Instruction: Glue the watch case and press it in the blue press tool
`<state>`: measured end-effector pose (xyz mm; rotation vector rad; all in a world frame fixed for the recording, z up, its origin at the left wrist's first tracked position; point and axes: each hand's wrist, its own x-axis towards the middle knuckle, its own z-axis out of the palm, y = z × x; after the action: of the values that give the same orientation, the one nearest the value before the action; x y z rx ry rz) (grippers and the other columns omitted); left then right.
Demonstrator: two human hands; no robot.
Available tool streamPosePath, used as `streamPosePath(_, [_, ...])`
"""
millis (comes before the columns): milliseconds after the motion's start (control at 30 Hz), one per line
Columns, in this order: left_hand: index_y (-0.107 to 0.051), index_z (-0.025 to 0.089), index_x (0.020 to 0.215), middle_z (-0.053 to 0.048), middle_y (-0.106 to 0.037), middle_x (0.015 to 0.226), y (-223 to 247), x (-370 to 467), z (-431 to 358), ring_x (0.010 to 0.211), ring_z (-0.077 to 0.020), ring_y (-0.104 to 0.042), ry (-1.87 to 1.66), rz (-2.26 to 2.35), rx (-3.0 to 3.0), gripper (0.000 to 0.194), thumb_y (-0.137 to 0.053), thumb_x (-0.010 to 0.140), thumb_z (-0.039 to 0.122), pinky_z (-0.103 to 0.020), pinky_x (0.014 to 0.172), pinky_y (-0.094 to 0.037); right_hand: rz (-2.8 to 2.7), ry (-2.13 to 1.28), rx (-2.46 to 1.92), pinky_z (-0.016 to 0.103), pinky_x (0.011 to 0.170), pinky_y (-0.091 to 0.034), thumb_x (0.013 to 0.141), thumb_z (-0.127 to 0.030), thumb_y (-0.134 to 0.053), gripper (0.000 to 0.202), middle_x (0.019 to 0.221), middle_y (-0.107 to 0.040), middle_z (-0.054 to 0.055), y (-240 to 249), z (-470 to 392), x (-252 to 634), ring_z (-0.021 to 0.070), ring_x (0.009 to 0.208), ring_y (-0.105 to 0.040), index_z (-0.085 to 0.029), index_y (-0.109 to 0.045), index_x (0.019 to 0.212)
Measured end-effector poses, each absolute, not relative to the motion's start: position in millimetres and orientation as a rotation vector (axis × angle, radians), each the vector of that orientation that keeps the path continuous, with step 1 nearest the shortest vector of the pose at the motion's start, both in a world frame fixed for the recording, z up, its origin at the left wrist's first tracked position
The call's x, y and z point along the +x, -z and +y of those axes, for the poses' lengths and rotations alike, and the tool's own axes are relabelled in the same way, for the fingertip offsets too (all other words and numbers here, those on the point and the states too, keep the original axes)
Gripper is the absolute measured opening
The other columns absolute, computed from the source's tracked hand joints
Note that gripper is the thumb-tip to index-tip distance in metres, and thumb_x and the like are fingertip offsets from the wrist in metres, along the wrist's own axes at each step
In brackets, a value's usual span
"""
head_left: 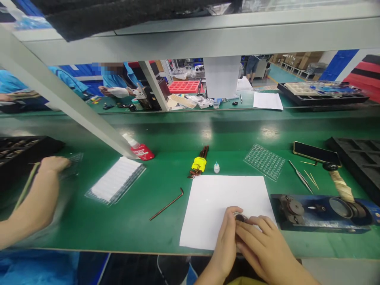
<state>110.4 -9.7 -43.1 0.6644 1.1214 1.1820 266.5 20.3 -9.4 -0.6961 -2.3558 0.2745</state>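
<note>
Head view: I am watching my left hand [226, 237] and right hand [264, 247] pressing together around a small dark round metal part [240, 217], both clamped on it over the white paper sheet [216, 202] on the green bench mat [142, 213]. A bent brown hex key [168, 204] is lying just left of the sheet. A co-worker's hand [53, 164] is reaching a clear plastic tray [73, 162] at far left.

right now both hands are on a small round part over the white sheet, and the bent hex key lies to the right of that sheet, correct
Not quite. The left hand and right hand do meet on the small round part over the white sheet, but the head view shows the bent hex key lying to the left of that sheet, on the green mat.
</note>
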Motion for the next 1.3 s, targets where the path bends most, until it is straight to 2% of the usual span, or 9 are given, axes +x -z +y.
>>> streamPosePath(167, [-0.047,0.025,0.113,0.003,-0.062,0.083,34.2,83.9,-4.3,0.059,-0.0123,-0.05,-1.306,1.023,0.516,0.071,-0.051,0.093,0.093,-0.025,0.058,-0.034,-1.619,-1.111,-1.008,0.033,0.079,-0.058,0.11,-0.033,-0.059,0.031,0.108,-0.079,0.005,-3.9,57.3,229.7,0.0217,0.085,-0.069,-0.03,-0.062,0.141])
streamPosePath(267, [-0.052,0.022,0.105,0.001,-0.063,0.084,23.3,64.9,-7.4,0.061,-0.0114,-0.051,-1.225,1.134,0.641,0.07,-0.053,0.094,0.091,-0.025,0.06,-0.033,-0.88,-1.852,-1.189,0.026,0.061,-0.053,0.115,-0.042,-0.052,0.044,0.094,-0.079,0.006,-13.0,100.4,191.6,0.0165,0.061,-0.063,-0.031,-0.044,0.157])
streamPosePath(367, [-0.058,0.02,0.101,0.004,-0.054,0.074,20.4,48.8,-14.6,0.063,-0.0123,-0.05,-1.073,1.204,0.777,0.066,-0.06,0.094,0.086,-0.025,0.062,-0.035,-0.496,-2.141,-1.229,0.022,0.051,-0.049,0.117,-0.043,-0.046,0.038,0.088,-0.078,0.01,-16.4,136.8,156.8,0.0149,0.05,-0.059,-0.024,-0.047,0.15])
streamPosePath(567, [-0.054,0.018,0.129,0.003,-0.06,0.068,31.7,31.8,-28.3,0.066,-0.0175,-0.056,-1.044,1.176,0.88,0.068,-0.066,0.096,0.077,-0.028,0.065,-0.046,-0.344,-2.122,-1.243,0.018,0.049,-0.049,0.118,-0.035,-0.043,0.027,0.083,-0.073,0.011,-8.3,161.2,127.3,0.0126,0.051,-0.06,-0.018,-0.056,0.102])
streamPosePath(733, [-0.051,0.022,0.132,0.001,-0.059,0.089,32.8,33.8,-28.8,0.07,-0.0135,-0.05,-1.071,1.161,0.895,0.056,-0.081,0.091,0.047,-0.025,0.064,-0.041,-0.302,-2.028,-1.121,0.016,0.055,-0.05,0.109,-0.015,-0.061,0.007,0.086,-0.074,0.004,-15.4,145.9,142.6,0.0109,0.059,-0.061,-0.022,-0.059,0.108])
streamPosePath(833, [-0.051,0.023,0.128,0.004,-0.054,0.087,30.0,43.1,-23.2,0.068,-0.0118,-0.045,-1.014,1.23,0.915,0.057,-0.081,0.079,0.027,-0.024,0.062,-0.038,-0.327,-2.006,-1.007,0.019,0.064,-0.053,0.097,-0.026,-0.083,0.026,0.104,-0.076,0.003,-20.3,123.6,176.2,0.0124,0.073,-0.064,-0.026,-0.066,0.117])
streamPosePath(1000, [-0.049,0.023,0.12,0.007,-0.049,0.08,23.0,63.1,-11.8,0.063,-0.012,-0.044,-0.948,1.314,0.967,0.049,-0.075,0.079,0.026,-0.024,0.059,-0.038,-0.629,-1.887,-0.863,0.031,0.079,-0.056,0.07,-0.063,-0.102,0.059,0.107,-0.071,0.004,-5.6,79.1,246.1,0.0222,0.095,-0.063,-0.028,-0.073,0.108])
streamPosePath(1167, [-0.055,0.021,0.113,0.004,-0.052,0.086,18.2,79.5,1.7,0.069,-0.012,-0.048,-0.917,1.222,1.078,0.038,-0.073,0.081,0.022,-0.024,0.064,-0.04,-0.704,-1.863,-0.786,0.027,0.062,-0.046,0.088,-0.068,-0.087,0.049,0.07,-0.053,-0.006,19.1,36.4,282.5,0.0152,0.06,-0.043,-0.031,-0.061,0.105])
streamPosePath(1300, [-0.058,0.02,0.116,0.001,-0.054,0.093,22.1,86.0,9.6,0.072,-0.0122,-0.049,-0.891,1.18,1.117,0.038,-0.072,0.081,0.022,-0.023,0.064,-0.04,-0.595,-1.86,-0.704,0.025,0.058,-0.038,0.101,-0.063,-0.075,0.04,0.064,-0.05,-0.007,28.9,17.8,283.3,0.0144,0.055,-0.04,-0.031,-0.051,0.102])
